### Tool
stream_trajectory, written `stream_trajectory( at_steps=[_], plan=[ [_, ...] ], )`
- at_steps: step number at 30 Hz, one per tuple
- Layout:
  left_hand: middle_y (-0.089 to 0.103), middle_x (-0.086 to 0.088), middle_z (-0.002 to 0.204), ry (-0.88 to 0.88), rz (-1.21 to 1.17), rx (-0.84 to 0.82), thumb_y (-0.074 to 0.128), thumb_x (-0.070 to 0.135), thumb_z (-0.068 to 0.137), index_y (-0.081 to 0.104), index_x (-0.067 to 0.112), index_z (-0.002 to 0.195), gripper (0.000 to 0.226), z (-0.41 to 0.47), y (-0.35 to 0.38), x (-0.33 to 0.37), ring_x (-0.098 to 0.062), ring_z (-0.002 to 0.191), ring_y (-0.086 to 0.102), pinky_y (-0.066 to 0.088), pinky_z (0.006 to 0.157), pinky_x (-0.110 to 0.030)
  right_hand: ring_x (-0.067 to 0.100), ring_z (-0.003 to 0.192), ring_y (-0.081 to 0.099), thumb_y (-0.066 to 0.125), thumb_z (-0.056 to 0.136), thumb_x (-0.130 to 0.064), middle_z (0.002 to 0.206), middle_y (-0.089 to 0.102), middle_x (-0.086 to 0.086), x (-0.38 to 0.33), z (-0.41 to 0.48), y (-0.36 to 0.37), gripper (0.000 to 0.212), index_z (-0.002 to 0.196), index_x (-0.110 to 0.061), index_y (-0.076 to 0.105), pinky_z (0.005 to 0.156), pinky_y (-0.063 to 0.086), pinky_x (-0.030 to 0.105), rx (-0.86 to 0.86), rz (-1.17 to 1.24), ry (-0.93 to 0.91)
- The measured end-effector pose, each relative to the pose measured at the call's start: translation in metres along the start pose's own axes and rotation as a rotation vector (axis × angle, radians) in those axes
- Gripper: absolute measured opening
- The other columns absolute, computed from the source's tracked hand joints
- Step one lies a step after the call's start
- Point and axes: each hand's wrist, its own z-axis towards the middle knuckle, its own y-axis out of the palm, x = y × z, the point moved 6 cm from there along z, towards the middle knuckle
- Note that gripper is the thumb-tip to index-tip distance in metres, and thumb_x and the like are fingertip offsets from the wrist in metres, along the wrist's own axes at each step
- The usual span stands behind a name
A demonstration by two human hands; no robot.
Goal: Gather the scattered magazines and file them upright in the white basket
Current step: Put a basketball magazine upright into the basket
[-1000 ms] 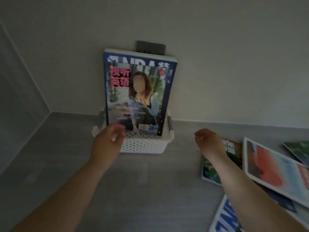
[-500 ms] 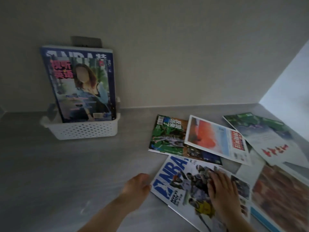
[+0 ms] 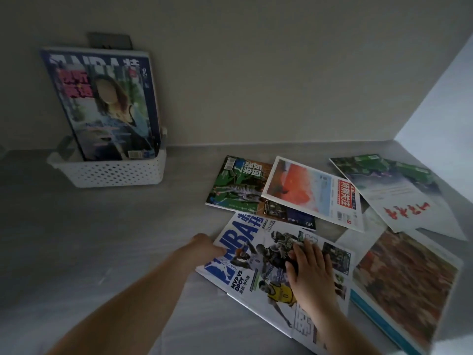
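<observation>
Two filed magazines (image 3: 110, 111) stood in the white basket (image 3: 115, 172), several loose magazines (image 3: 314, 193) remained on the counter (image 3: 102, 239); the right grip (image 3: 309, 272) lay released on the NBA magazine (image 3: 245, 242), the left grip (image 3: 204, 245) unclear.

The white perforated plastic basket (image 3: 112, 172) sits far left by the wall (image 3: 256, 73), two glossy magazines (image 3: 110, 111) standing in it. To its right, loose magazines (image 3: 314, 190) overlap on the grey surface (image 3: 76, 239), the blue-lettered NBA magazine (image 3: 256, 254) nearest me.

Glossy paper magazines (image 3: 271, 267) on a matt grey floor (image 3: 107, 247) (faintly streaked); perforated white plastic basket (image 3: 115, 172).
</observation>
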Motion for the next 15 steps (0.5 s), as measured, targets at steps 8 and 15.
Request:
stream_trajectory(
  at_steps=[8,15],
  plan=[
    [0.054,-0.002,0.075,0.094,-0.234,0.081,0.046,0.013,0.09,0.042,0.016,0.083,0.009,-0.034,0.003,0.002,-0.012,0.059,0.056,0.05,0.038,-0.025,0.021,0.143,0.001,0.035,0.092,-0.041,0.155,0.01,-0.001,-0.005,-0.003,-0.012,0.053,0.141,-0.027,0.018,0.116,-0.002,0.038,0.011,0.141,-0.077],
    [0.06,-0.002,0.069,0.274,-0.206,0.207,0.047,0.013,0.089,0.043,0.025,0.074,0.02,-0.076,-0.055,-0.01,-0.008,0.05,0.062,0.047,0.031,-0.02,0.022,0.136,0.025,0.059,0.083,-0.033,0.148,0.029,0.005,-0.036,0.015,-0.061,0.069,0.14,-0.018,0.024,0.111,0.022,0.04,0.04,0.492,-0.141]
  ],
)
